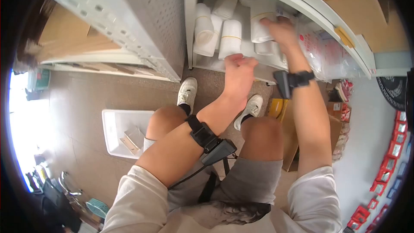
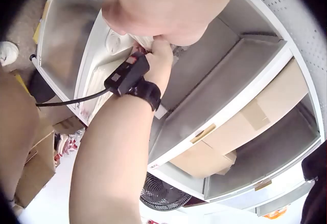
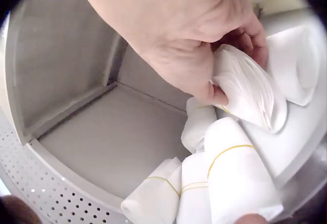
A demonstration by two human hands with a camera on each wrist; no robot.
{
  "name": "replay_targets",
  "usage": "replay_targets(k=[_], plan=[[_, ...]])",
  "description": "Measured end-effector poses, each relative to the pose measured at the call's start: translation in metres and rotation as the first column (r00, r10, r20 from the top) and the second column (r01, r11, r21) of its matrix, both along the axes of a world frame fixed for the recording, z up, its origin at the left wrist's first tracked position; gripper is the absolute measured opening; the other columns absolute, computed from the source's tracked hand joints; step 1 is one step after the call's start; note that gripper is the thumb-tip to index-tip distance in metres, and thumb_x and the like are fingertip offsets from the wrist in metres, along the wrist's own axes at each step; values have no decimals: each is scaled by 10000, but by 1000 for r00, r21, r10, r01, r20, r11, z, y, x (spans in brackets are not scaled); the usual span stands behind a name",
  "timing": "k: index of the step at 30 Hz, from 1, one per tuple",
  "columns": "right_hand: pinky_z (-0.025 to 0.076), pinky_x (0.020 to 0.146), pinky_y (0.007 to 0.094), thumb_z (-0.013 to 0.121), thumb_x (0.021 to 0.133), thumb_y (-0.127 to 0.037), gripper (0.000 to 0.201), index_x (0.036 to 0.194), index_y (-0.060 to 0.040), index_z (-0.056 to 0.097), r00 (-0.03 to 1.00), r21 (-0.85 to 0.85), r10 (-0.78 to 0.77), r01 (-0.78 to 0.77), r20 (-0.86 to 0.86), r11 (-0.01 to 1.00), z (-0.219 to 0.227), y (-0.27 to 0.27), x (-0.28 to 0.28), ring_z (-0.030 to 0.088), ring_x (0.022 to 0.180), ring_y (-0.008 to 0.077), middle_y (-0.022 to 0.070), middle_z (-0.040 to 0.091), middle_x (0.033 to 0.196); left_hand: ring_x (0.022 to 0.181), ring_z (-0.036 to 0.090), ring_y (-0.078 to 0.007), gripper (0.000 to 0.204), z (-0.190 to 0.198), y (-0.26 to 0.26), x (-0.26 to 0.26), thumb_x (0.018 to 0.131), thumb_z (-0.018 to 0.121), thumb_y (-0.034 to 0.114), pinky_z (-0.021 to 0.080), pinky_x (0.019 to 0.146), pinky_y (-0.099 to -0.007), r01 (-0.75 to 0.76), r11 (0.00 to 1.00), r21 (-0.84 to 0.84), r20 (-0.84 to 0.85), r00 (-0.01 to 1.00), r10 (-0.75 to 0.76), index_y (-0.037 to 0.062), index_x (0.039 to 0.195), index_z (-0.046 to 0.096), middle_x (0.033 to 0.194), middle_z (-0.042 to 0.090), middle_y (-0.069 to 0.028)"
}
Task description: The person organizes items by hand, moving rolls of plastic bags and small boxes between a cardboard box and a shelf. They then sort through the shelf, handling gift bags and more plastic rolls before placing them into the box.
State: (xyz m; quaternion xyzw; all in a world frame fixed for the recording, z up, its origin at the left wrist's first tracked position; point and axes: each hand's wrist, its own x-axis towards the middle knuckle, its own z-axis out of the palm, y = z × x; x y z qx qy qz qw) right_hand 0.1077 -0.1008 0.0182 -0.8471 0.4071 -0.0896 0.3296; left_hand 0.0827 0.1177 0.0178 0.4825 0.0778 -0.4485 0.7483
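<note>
My right hand (image 1: pixel 282 34) reaches into the shelf compartment and grips a white roll (image 3: pixel 248 88) of thin layered sheets, thumb on one side and fingers on the other. A yellow band circles this roll. Another white roll (image 3: pixel 296 63) lies right beside it. My left hand (image 1: pixel 239 75) is at the front edge of the shelf with its fingers bent, fingertips right at the near end of a banded white roll (image 1: pixel 230 39). One left fingertip (image 3: pixel 250 219) shows against that roll's end. Several more white rolls (image 1: pixel 203 28) lie to the left.
The shelf's perforated side panel (image 1: pixel 159 21) stands at the left. Clear plastic packages (image 1: pixel 319 54) fill the compartment's right side. A white bin (image 1: pixel 113 136) sits on the floor at the left, a cardboard box (image 1: pixel 291 133) at the right. A black fan (image 2: pixel 164 192) stands beyond the shelf.
</note>
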Motion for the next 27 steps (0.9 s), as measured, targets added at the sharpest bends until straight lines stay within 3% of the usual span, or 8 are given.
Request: replay_targets(k=[2, 4, 8, 11, 16, 18, 22, 27], plan=[[521, 835, 348, 732, 795, -359, 515, 1145, 9, 642, 992, 264, -13, -20, 124, 964, 35, 19, -18, 664, 956, 223, 117, 695, 1053, 1216, 472, -207, 709, 4, -3, 1, 846, 709, 346, 395, 977, -408, -62, 998, -30, 15, 998, 62, 33, 1352, 323, 1257, 500, -126], [502, 814, 275, 701, 863, -301, 388, 1127, -20, 651, 945, 618, 112, -289, 309, 731, 53, 26, -27, 642, 880, 148, 65, 684, 1009, 1207, 496, -248, 750, 8, -7, 6, 877, 709, 422, 427, 981, -433, -121, 991, -53, 74, 989, 125, 4, 1357, 312, 1265, 513, -144], [503, 782, 258, 686, 904, -326, 388, 1158, -36, 641, 815, 550, 565, -533, 130, 643, 69, 41, -24, 643, 879, 125, 48, 681, 1018, 1073, 600, -234, 579, 8, -9, 7, 896, 699, 229, 490, 911, -341, -305, 901, -309, 75, 936, 343, -61, 1271, 365, 1196, 586, -198], [507, 759, 261, 649, 929, -359, 448, 1245, -48, 586, 918, 597, 381, -365, 106, 714, 63, 30, 8, 647, 885, 129, 49, 675, 1010, 1074, 601, -230, 520, 5, -4, -6, 892, 692, 220, 490, 905, -344, -440, 873, -212, 91, 880, 466, -59, 1206, 387, 1170, 591, -203], [529, 819, 340, 603, 926, -460, 697, 1419, -12, 395, 858, 236, 481, -437, -181, 868, 17, 32, 49, 644, 1015, 225, 159, 628, 1135, 1042, 609, -245, 547, 11, 16, -9, 885, 684, 238, 481, 915, -353, -311, 950, -34, 35, 949, 312, -56, 1230, 378, 1163, 590, -199], [504, 939, 406, 632, 873, -516, 908, 1477, 39, 244, 709, -419, 289, -642, -644, 643, -15, 10, 61, 612, 1135, 355, 258, 564, 1289, 1013, 596, -182, 469, 15, 19, -1, 901, 677, 229, 474, 884, -311, -308, 950, -45, -72, 950, 304, -38, 1222, 463, 1122, 609, -135], [374, 1099, 413, 616, 809, -557, 1091, 1490, 118, 95, 660, -229, 27, -299, -751, 926, -10, 5, 49, 472, 1320, 376, 333, 464, 1385, 995, 604, -186, 483, 11, 13, 6, 882, 693, 259, 464, 899, -327, -308, 946, -102, -30, 951, 307, -40, 1209, 500, 1096, 625, -121], [433, 1041, 404, 633, 809, -508, 1072, 1464, 155, 104, 768, -347, 3, -294, -641, 890, -25, -18, 7, 543, 1240, 382, 335, 524, 1315, 1056, 581, -205, 528, 21, 12, 3, 885, 685, 245, 456, 928, -340, -207, 977, -49, -62, 977, 204, -31, 1250, 421, 1166, 584, -139]])
